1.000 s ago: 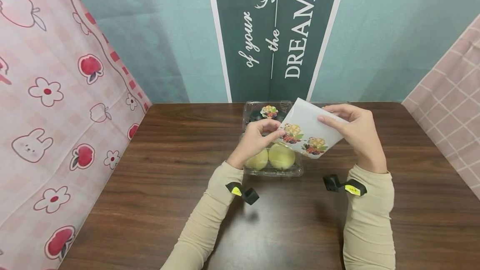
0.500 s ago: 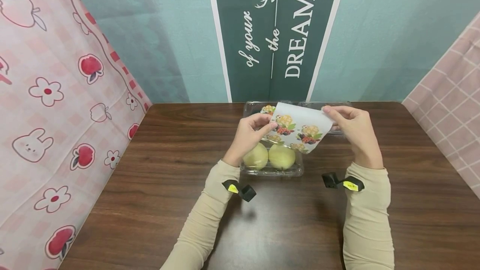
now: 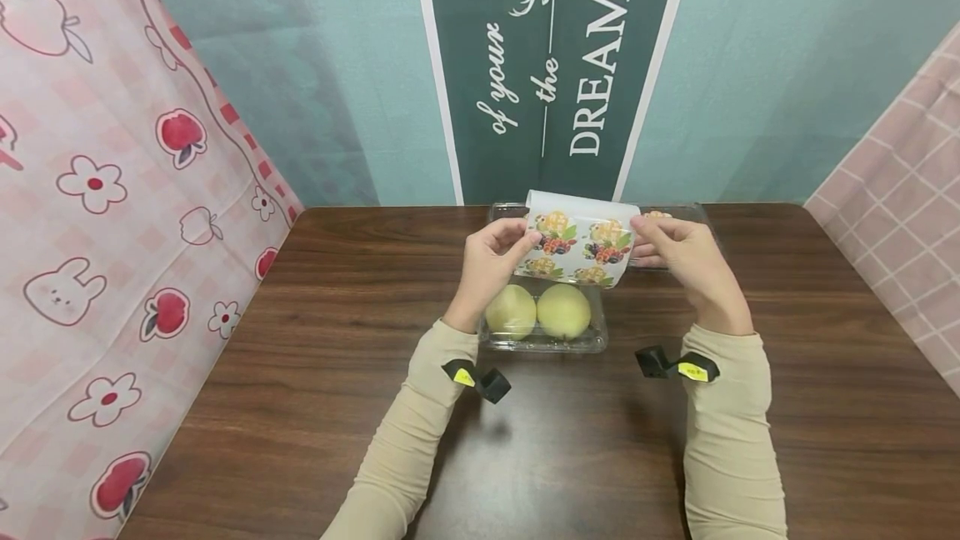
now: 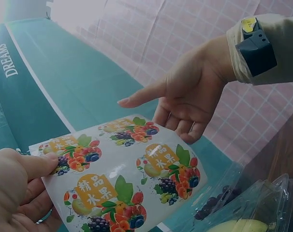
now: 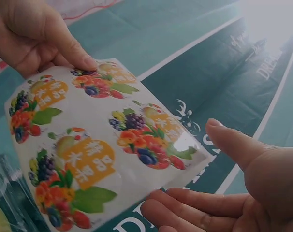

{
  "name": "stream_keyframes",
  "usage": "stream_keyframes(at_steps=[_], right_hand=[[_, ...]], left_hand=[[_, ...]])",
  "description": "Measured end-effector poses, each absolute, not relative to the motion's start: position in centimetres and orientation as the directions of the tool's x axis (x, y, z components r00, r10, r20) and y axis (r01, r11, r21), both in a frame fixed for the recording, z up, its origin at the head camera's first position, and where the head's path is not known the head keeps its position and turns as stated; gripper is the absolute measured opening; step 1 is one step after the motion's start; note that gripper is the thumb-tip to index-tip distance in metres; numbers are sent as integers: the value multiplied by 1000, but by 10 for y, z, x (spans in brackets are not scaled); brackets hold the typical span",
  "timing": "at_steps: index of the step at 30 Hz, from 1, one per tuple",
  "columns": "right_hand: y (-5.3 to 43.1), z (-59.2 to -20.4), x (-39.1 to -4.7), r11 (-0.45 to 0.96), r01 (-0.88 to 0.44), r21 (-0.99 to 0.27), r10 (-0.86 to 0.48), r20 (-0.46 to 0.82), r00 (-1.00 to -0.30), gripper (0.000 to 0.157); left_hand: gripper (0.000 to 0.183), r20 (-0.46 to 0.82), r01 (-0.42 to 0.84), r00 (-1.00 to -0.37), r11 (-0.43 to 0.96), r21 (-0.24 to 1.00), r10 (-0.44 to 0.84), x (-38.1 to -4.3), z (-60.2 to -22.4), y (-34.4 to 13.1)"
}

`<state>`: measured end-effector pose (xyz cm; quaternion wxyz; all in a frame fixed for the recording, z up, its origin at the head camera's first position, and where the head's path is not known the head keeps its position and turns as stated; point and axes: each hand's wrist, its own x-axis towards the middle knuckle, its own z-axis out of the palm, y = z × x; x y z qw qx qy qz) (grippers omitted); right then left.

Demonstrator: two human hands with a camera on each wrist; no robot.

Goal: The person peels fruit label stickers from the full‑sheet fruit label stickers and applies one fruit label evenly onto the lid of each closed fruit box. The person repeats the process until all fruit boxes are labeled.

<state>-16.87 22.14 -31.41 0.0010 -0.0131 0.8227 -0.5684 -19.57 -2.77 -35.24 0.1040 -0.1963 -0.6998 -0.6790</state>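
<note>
A white sheet of fruit-picture stickers (image 3: pixel 577 250) is held up above the table, its top edge curling back in the head view. My left hand (image 3: pixel 491 265) pinches its left edge, the thumb on the printed face in the left wrist view. My right hand (image 3: pixel 684 263) is at the sheet's right edge. In the right wrist view its thumb (image 5: pixel 233 145) stands apart from the sheet and its loosely bent fingers (image 5: pixel 185 210) lie beside the edge. Under the sheet is a clear plastic fruit box (image 3: pixel 543 346) with two yellow-green round fruits (image 3: pixel 564 312) showing.
Another clear box (image 3: pixel 507 211) stands behind, mostly covered by the sheet. A further clear box (image 3: pixel 693 213) at the back right is partly behind the right hand. Dark grapes (image 4: pixel 216 200) show in the left wrist view. A green curtain (image 3: pixel 360 107) hangs behind the brown table (image 3: pixel 337 340).
The sheet has moved left and up and turned more level, its printed face now toward the head camera. My right hand has shifted left and its thumb has come off the sheet.
</note>
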Motion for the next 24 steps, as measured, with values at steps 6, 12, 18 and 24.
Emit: stream_keyframes(at_steps=[6,12,18,24], right_hand=[[209,-319,-172,266,-57,-962,-83,36,-996,6],[194,-323,-176,92,-26,-995,-125,14,-992,19],[186,-324,-176,2,-47,-999,-104,46,-994,24],[184,-323,-175,-12,-48,-999,-70,49,-996,22]], left_hand=[[20,407,410,-907,8,912,109,-195,-352,-27],[20,396,398,-912,-2,918,106,-195,-353,-25],[20,396,400,-911,15,916,111,-194,-354,-23],[21,461,464,-886,57,884,57,-192,-353,-21]])
